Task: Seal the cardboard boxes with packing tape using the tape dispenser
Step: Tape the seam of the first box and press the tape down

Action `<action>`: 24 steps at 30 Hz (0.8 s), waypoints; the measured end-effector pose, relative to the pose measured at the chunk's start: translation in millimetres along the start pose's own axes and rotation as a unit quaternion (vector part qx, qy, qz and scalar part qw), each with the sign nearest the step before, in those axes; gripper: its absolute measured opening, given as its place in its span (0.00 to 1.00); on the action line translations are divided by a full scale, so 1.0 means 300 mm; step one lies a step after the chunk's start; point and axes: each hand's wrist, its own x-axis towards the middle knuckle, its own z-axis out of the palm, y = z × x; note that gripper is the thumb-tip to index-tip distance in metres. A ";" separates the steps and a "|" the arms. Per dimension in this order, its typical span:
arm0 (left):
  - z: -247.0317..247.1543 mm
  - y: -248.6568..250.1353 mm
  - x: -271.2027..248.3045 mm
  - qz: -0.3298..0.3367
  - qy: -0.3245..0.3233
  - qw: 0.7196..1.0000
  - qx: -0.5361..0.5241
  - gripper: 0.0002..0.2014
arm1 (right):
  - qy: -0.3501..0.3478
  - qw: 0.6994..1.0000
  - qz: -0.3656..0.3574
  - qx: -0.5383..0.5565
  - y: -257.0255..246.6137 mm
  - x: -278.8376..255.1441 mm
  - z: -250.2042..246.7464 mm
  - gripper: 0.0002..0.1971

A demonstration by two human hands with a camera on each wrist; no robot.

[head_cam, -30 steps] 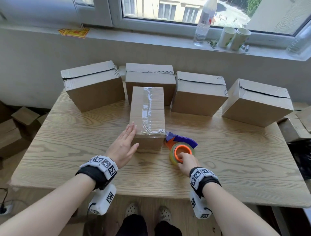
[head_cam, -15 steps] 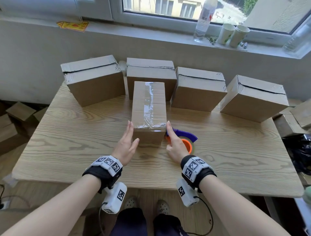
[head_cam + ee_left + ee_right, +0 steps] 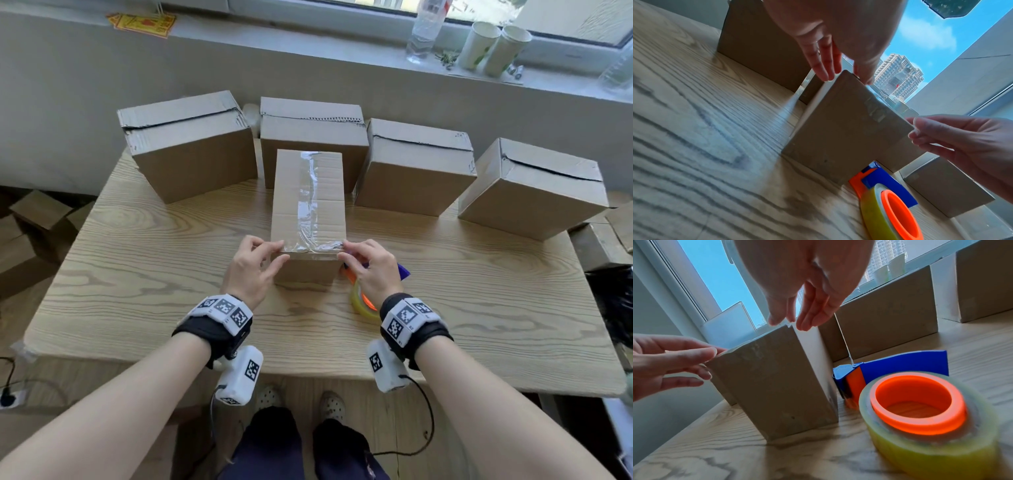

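Four boxes [image 3: 308,137] wall off your far tabletop [image 3: 137,274]; the tape dispenser [image 3: 366,301] blocks beside your right hand [image 3: 373,270]; left stays open.

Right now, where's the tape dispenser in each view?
Head: tape dispenser lower centre, on the table, partly behind the right hand.
Left wrist: bottom right, beside the taped box.
Right wrist: right half, large.
Shared landmark: the taped box's near end face.
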 end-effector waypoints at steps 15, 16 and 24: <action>-0.044 0.046 0.057 0.034 -0.077 0.985 0.148 0.14 | -0.029 0.970 -0.187 -0.152 -0.057 0.030 0.025 0.12; -0.046 0.058 0.065 0.039 -0.083 0.981 0.171 0.15 | -0.038 0.969 -0.193 -0.151 -0.071 0.037 0.038 0.10; -0.040 0.052 0.092 0.046 -0.092 0.983 0.154 0.12 | -0.050 0.964 -0.209 -0.158 -0.101 0.073 0.073 0.11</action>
